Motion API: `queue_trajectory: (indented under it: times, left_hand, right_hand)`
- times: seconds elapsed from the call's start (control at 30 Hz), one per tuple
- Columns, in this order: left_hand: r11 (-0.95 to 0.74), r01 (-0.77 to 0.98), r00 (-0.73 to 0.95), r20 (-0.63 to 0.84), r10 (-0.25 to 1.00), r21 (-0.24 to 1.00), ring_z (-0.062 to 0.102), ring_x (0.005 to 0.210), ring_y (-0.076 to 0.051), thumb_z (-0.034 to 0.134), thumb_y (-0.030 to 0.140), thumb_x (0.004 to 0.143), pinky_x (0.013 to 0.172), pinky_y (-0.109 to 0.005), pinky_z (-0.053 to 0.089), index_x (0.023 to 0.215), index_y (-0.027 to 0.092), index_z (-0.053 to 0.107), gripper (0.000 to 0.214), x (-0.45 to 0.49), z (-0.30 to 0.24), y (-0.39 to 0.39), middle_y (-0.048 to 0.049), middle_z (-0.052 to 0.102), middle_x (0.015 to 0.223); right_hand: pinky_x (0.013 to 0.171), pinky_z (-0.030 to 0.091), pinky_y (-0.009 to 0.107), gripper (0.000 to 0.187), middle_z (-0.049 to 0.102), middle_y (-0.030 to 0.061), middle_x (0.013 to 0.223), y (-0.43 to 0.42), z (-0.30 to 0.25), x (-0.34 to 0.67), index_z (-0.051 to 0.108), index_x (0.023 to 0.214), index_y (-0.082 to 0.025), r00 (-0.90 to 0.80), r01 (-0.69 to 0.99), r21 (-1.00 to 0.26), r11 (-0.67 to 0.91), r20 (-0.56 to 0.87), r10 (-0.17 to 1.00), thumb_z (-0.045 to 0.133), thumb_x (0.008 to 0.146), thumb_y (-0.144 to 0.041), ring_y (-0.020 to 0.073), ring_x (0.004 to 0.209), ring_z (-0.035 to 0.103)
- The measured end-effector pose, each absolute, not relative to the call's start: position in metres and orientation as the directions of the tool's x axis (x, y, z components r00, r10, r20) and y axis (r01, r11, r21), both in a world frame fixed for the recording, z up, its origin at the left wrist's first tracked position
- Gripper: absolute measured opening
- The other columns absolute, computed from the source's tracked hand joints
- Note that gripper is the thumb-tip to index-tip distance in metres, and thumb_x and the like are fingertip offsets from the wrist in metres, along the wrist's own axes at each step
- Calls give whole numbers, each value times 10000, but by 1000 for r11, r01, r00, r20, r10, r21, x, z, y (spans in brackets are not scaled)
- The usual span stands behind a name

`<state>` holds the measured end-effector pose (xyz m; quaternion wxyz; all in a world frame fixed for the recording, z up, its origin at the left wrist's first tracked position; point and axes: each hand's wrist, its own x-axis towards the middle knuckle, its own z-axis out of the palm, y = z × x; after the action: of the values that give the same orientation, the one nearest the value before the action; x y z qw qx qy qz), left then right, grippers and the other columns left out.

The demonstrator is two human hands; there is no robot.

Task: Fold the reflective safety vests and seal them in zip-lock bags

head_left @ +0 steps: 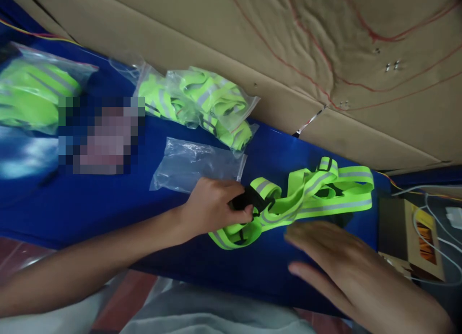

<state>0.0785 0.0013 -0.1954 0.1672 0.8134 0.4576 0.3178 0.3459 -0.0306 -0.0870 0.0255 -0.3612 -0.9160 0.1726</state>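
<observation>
A neon-green reflective strap harness [317, 199] with grey stripes lies loosely folded on the blue tabletop. My left hand [214, 204] is closed around the black buckle [255, 199] at its left end, thumb and fingers pinching it. Just in front of the harness, my right hand [330, 252] hovers with fingers stretched out and thumb apart, slightly blurred and holding nothing. Behind my left hand rests a flat clear plastic bag [195, 163] with nothing visible inside.
Several clear bags of folded green straps [212, 96] sit along the back against a tan panel [202, 31]. Another filled bag [36, 93] is at the far left, beside a pixelated patch. An open cardboard box [393, 228] and white cables [429, 228] stand at the right.
</observation>
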Motion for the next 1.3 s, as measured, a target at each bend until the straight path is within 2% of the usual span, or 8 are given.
queue_trajectory:
  times: [0.1, 0.2, 0.33, 0.5, 0.83, 0.97, 1.1, 1.3]
  left_hand:
    - [-624, 643, 435, 460, 774, 444, 630, 553, -140, 616, 312, 890, 498, -262, 387, 714, 171, 646, 228, 85, -192, -5, -6, 670, 654]
    - [-695, 649, 475, 549, 688, 309, 629, 560, -157, 609, 315, 937, 519, -286, 437, 774, 164, 662, 228, 90, -191, -10, -9, 664, 662]
    - [-728, 653, 533, 555, 639, 211, 653, 593, -173, 600, 314, 967, 533, -307, 474, 798, 150, 660, 244, 90, -189, -12, -17, 663, 686]
    - [-718, 666, 585, 456, 671, 203, 650, 604, -181, 595, 294, 948, 515, -317, 447, 795, 172, 627, 198, 91, -182, -11, -7, 647, 705]
    - [-785, 502, 669, 412, 619, 363, 615, 538, -180, 636, 328, 862, 487, -307, 368, 709, 181, 620, 213, 90, -182, -9, -3, 619, 615]
    - [-752, 269, 738, 373, 563, 602, 567, 514, -140, 678, 383, 859, 491, -294, 334, 672, 196, 575, 284, 86, -182, -6, 23, 577, 579]
    - [-496, 247, 787, 126, 603, 832, 602, 583, -119, 748, 411, 859, 513, -245, 359, 863, 183, 624, 260, 85, -176, -6, 27, 649, 708]
    - [-432, 341, 807, -24, 591, 835, 730, 794, -178, 832, 407, 789, 645, -244, 460, 1357, 225, 522, 672, 82, -177, -4, -17, 757, 1083]
  right_hand:
    - [1120, 512, 357, 315, 694, 55, 1398, -32, -70, 340, 628, 1299, -251, -789, 532, -412, 740, 74, 609, 531, 1071, -445, 215, 1328, 627]
    - [1234, 362, 520, 569, 545, 159, 1564, -18, -95, 319, 500, 1481, -156, -771, 576, -230, 785, 167, 615, 624, 1024, -470, 317, 1454, 507]
    - [953, 517, 439, 616, 750, 116, 1220, -5, -130, 304, 493, 1474, -108, -796, 599, -121, 791, 11, 605, 709, 984, -413, 267, 1032, 722]
    - [805, 473, 403, 494, 745, 56, 907, -3, -124, 314, 569, 1361, -80, -829, 556, 10, 831, 68, 555, 670, 1011, -413, 227, 786, 707]
    - [813, 474, 396, 502, 705, 30, 773, -11, -115, 318, 671, 1204, -51, -846, 526, -35, 850, 88, 527, 623, 1008, -511, 214, 710, 690]
    - [832, 491, 390, 547, 689, 23, 713, -22, -108, 316, 713, 1111, -70, -839, 518, -114, 848, 127, 529, 571, 1002, -588, 212, 683, 677]
    - [735, 486, 373, 592, 678, 39, 661, -22, -106, 319, 738, 973, -84, -816, 540, -72, 838, 200, 543, 548, 992, -644, 209, 624, 641]
    - [697, 468, 360, 670, 696, 43, 671, -10, -111, 326, 740, 985, -94, -808, 559, -54, 828, 187, 558, 501, 993, -720, 198, 618, 627]
